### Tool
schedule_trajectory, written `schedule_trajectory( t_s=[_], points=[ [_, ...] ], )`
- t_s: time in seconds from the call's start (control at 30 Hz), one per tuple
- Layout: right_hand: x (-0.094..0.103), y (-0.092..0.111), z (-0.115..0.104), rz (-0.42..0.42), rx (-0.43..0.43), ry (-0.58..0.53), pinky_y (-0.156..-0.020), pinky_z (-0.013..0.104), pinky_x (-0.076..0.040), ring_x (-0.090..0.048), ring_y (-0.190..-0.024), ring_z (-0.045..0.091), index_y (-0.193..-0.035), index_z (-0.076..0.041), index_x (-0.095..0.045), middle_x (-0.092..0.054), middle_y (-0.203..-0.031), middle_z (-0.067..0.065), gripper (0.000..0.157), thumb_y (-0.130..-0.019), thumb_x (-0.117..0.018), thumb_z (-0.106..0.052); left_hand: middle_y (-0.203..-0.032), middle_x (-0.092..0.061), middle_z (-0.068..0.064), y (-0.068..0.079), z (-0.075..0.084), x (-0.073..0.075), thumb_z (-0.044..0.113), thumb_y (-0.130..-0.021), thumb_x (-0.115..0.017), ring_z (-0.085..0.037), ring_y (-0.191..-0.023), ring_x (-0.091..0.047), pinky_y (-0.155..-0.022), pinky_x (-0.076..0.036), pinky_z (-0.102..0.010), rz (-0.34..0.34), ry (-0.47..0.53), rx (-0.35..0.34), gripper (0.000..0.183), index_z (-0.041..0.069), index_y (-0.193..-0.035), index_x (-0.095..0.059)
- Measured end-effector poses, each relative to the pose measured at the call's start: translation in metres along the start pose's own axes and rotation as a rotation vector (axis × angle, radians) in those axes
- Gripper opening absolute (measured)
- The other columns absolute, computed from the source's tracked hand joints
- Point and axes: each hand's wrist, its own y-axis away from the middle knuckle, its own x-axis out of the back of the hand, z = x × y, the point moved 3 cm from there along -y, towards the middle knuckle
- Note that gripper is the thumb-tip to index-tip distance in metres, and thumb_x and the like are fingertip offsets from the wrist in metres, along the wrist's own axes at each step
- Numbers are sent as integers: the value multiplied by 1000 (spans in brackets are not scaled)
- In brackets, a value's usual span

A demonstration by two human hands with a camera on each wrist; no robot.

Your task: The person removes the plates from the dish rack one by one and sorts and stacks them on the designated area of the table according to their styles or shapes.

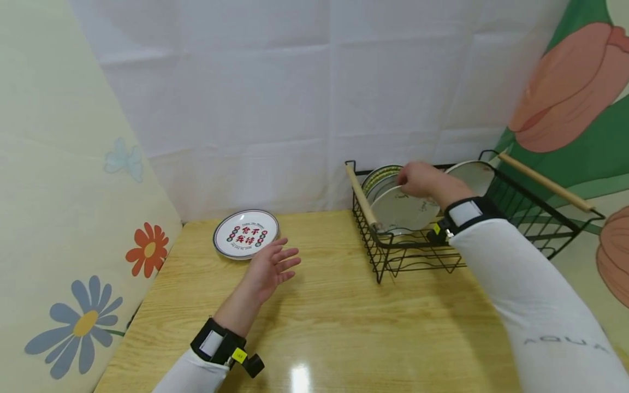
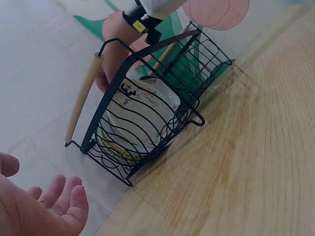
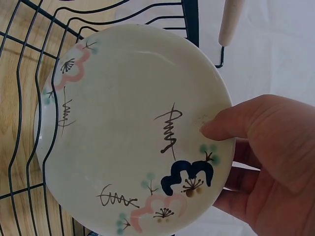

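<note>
My right hand pinches the rim of a cream plate painted with pink and blue flowers, thumb on its face and fingers behind. This plate stands tilted inside a black wire dish rack with wooden handles. Behind it, at the rack's left end, is a plate with a yellow-green patterned rim. My left hand hovers over the table with fingers loosely spread, holding nothing. Just beyond it lies a white plate with red characters and a dark blue rim; the fingertips overlap its edge in the head view.
Another pale plate leans in the rack farther right. The rack stands on a wooden table against a white cloth backdrop. Its raised wooden handles stick up at both ends. Flower-printed cloth borders the left side.
</note>
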Motion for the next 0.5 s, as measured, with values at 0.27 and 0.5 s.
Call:
schedule_trajectory(
  t_s=[0.27, 0.5],
  points=[
    [-1, -3, 0, -19, 20, 22, -90, 56, -57, -66, -108, 41, -121, 4, -69, -69, -121, 25, 30, -95, -55, 0, -149, -55, -22, -4, -2, 2, 30, -107, -40, -23, -112, -70, -103, -52, -46, 2, 7, 8, 50, 14, -155, -41],
    [-1, -1, 4, 8, 23, 54, -95, 60, -54, -63, -115, 47, -126, 5, -68, -66, -127, 29, 34, -97, -50, 2, -152, -52, -25, -6, -4, 2, 31, -108, -40, -23, -111, -70, -92, -56, -37, -4, 19, -4, 51, 13, -156, -39]
  ],
)
